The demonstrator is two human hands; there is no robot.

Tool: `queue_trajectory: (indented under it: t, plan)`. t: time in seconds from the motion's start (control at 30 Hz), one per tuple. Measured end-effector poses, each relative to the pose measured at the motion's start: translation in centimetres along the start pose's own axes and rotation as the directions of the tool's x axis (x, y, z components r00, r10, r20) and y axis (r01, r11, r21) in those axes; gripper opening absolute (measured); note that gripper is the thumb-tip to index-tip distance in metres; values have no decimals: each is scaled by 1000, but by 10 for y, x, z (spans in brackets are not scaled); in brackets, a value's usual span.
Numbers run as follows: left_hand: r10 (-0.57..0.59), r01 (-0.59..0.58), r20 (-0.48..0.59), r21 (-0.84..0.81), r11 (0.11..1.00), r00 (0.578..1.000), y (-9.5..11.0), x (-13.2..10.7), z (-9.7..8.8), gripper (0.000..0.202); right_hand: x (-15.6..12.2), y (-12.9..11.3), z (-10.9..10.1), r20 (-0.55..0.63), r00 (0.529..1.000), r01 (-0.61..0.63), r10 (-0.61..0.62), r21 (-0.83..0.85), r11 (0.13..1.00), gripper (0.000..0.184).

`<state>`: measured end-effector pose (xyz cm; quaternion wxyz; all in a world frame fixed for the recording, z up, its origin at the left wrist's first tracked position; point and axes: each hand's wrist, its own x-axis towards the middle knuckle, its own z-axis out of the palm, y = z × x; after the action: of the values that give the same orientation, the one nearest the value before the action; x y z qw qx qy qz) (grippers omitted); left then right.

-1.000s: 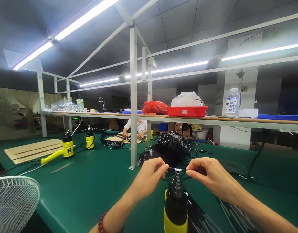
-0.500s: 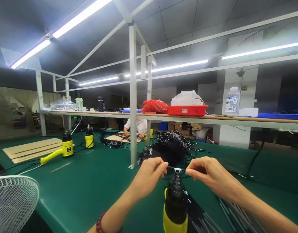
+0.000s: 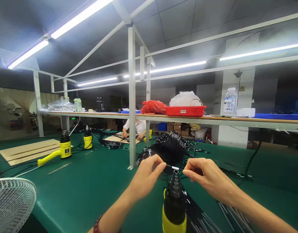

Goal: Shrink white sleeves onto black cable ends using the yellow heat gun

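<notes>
A black cable with a white sleeve [image 3: 175,168] stretches between my two hands, just above the nozzle of an upright yellow and black heat gun [image 3: 175,197]. My left hand [image 3: 150,176] pinches the cable on the left of the sleeve between thumb and fingers. On the other side, my right hand [image 3: 201,171] has the cable pinched close to the sleeve. Behind and right of the heat gun lies a bundle of black cables [image 3: 195,207] with white marks. A larger heap of black cables [image 3: 172,145] sits beyond my hands.
A metal post [image 3: 132,97] rises from the green table, bearing a shelf [image 3: 110,114] with a red tray [image 3: 185,111]. Two more heat guns [image 3: 65,149] stand left, beside flat boards [image 3: 30,150]. A fan [image 3: 13,204] is at lower left. Across the table a co-worker [image 3: 136,127] handles cables.
The cable has shifted slightly above the nozzle and now slopes down a little to the right. More black cable shows left of the white sleeve. Both hands keep their pinch.
</notes>
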<state>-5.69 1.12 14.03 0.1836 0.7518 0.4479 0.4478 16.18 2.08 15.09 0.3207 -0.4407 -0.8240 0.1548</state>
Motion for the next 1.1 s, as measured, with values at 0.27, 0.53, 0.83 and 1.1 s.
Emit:
queue_trajectory:
  t: [0.27,0.53,0.83,1.1]
  plan:
    - [-22,22,11,18,1000,1000,-1,0,1,53,-6,-3,-1,68,998,-1,2,-21,1000,37]
    - [-8,7,-42,-21,1000,999,2,0,2,17,2,7,2,-62,998,0,-6,-105,994,27]
    - [-99,102,-77,36,994,992,-18,-8,-20,25,9,148,-21,-290,828,-560,480,-471,682,14]
    - [-166,168,-34,44,985,985,-30,-11,-18,31,-5,205,63,-11,809,-535,587,-427,729,17]
